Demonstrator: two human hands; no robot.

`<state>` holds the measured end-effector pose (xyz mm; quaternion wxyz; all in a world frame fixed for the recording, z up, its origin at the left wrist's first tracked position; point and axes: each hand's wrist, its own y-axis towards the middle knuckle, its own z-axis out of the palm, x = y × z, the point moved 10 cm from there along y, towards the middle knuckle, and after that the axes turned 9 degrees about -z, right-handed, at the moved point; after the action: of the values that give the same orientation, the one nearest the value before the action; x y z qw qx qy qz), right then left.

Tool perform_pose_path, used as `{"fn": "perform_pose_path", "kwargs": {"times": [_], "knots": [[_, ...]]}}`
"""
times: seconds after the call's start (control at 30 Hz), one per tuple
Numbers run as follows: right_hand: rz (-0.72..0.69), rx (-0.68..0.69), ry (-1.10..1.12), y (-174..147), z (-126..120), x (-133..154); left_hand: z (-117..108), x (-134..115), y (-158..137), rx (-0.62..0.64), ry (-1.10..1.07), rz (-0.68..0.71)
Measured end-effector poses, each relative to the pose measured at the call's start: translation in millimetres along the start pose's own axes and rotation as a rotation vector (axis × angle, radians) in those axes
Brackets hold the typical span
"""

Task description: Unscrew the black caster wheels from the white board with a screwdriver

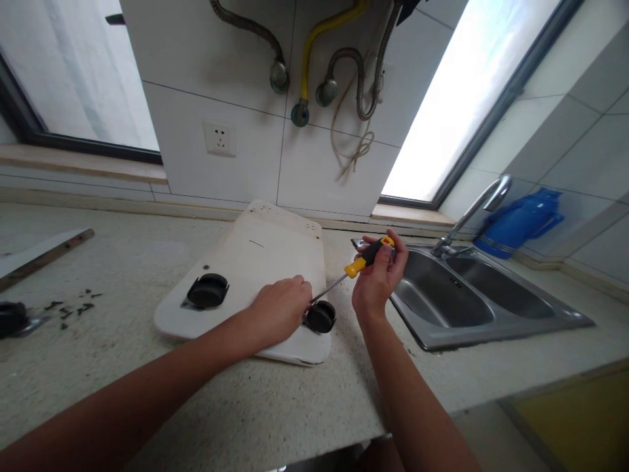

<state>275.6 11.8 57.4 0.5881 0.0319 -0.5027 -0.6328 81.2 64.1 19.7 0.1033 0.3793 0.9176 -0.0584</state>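
A white panel (260, 262) lies flat on the speckled countertop (147, 393), with a black caster wheel (208, 290) at its near left and another black caster wheel (321, 316) at its near right. My right hand (378, 275) grips a yellow-and-black screwdriver (361, 259) by the handle; its shaft slants down-left to the right caster. My left hand (280, 308) rests on the panel beside that caster, fingers closed at the screwdriver's tip.
A steel double sink (472, 295) with a faucet (474, 213) lies right of the panel. A blue jug (518, 223) stands behind it. Small dark screws (73, 307) and another caster (12, 318) lie at the far left. Hoses hang on the tiled wall.
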Motion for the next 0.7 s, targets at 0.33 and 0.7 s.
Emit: {"fn": "perform_pose_path", "kwargs": {"times": [0.33, 0.7], "knots": [[0.192, -0.272, 0.05, 11.5, -37.3, -36.0, -76.6, 1.8, -44.0, -0.176, 0.124, -0.143], [0.534, -0.43, 0.147, -5.2, -56.9, -87.1, -166.3, 262.4, -153.9, -0.331, 0.086, -0.812]]}}
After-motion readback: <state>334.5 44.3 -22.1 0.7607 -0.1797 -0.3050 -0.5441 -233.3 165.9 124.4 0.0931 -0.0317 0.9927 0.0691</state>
